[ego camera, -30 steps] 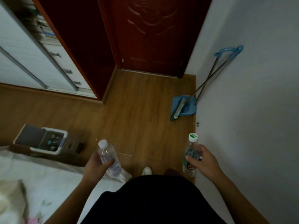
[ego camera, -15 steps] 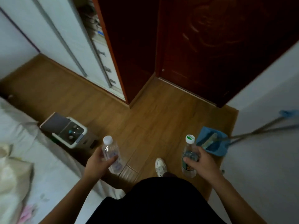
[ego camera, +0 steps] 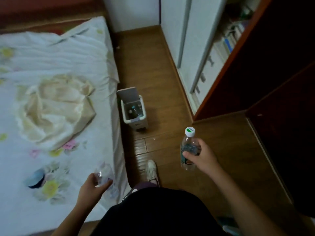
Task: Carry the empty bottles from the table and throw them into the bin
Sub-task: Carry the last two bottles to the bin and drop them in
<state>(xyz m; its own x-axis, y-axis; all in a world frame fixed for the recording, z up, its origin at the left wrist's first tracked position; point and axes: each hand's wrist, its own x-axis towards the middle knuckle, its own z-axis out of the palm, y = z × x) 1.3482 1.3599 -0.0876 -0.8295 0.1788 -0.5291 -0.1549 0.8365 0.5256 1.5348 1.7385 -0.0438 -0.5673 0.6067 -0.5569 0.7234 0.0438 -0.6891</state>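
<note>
My right hand (ego camera: 201, 157) grips a clear plastic bottle (ego camera: 188, 147) with a white and green cap, held upright above the wooden floor. My left hand (ego camera: 92, 186) holds a second clear bottle (ego camera: 106, 174), blurred against the bed sheet at the lower left. The small white bin (ego camera: 142, 119) stands on the floor ahead, close against the bed's side, its lid tipped open; bottles lie inside it. The bin is roughly a step in front of my white shoe (ego camera: 151, 169).
A bed (ego camera: 51, 62) with a floral sheet and a crumpled cream cloth fills the left. White sliding wardrobe doors (ego camera: 189, 40) and a dark red-brown cabinet (ego camera: 272, 74) line the right. A narrow strip of wooden floor (ego camera: 150, 62) runs between them.
The view has swung left: the door and dustpan are out of sight and the bin now lies straight ahead. Both hands still hold their bottles; the left one has dropped lower.
</note>
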